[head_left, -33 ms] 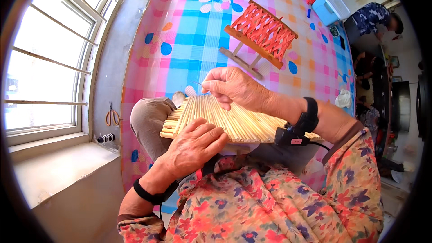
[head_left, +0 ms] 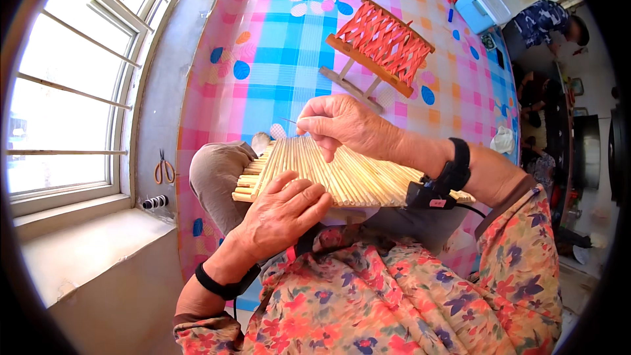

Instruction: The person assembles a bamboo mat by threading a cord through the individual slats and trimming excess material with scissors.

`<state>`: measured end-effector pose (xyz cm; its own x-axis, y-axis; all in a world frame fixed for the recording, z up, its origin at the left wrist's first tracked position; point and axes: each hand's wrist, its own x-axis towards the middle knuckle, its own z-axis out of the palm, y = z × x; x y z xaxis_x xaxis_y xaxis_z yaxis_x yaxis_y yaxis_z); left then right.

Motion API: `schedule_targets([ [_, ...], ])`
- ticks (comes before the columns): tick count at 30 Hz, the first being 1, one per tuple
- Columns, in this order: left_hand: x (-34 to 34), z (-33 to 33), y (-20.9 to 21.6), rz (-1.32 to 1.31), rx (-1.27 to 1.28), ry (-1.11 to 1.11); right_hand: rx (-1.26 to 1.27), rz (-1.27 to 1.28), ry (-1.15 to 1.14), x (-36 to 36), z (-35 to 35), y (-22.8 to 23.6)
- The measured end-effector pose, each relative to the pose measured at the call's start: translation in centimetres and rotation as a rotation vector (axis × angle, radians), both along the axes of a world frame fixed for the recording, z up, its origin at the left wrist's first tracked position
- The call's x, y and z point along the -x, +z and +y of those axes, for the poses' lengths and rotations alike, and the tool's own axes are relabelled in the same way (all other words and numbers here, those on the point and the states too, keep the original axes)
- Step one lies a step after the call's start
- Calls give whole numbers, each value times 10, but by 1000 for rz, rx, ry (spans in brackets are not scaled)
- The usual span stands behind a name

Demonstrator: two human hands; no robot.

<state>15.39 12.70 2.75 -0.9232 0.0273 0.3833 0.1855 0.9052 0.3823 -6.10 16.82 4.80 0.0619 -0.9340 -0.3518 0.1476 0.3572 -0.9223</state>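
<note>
Across my lap lies a fan-shaped mat of pale yellow stalks (head_left: pixel 309 164), laid side by side in layers. My left hand (head_left: pixel 286 213) is on its near edge, fingers bent over the stalk ends and pressed against them; the thumb is mostly hidden. Above the far part of the mat, my right hand (head_left: pixel 342 128) pinches a thin needle (head_left: pixel 289 120) between thumb and forefinger. The needle points left, apart from the stalks. Any thread on it is too fine to make out.
Beyond the mat, a wooden frame wound with red ribbon (head_left: pixel 384 49) stands on the checked plastic sheet (head_left: pixel 263 46). Scissors (head_left: pixel 163 167) and a thread spool (head_left: pixel 156 202) lie on the window ledge at left. A blue box (head_left: pixel 483 8) and other people (head_left: pixel 540 26) are at far right.
</note>
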Motion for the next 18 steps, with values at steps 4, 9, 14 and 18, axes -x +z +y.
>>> schedule_targets([
  [4,-10,7,1,-37,126,98,5,295,133,18,30,-6],
  [9,-15,10,-5,-11,-49,165,322,638,330,24,51,-9],
  [14,-10,15,-3,-20,-69,217,380,606,369,30,60,-21],
  [18,-4,14,5,-50,35,197,332,581,311,35,59,-22],
])
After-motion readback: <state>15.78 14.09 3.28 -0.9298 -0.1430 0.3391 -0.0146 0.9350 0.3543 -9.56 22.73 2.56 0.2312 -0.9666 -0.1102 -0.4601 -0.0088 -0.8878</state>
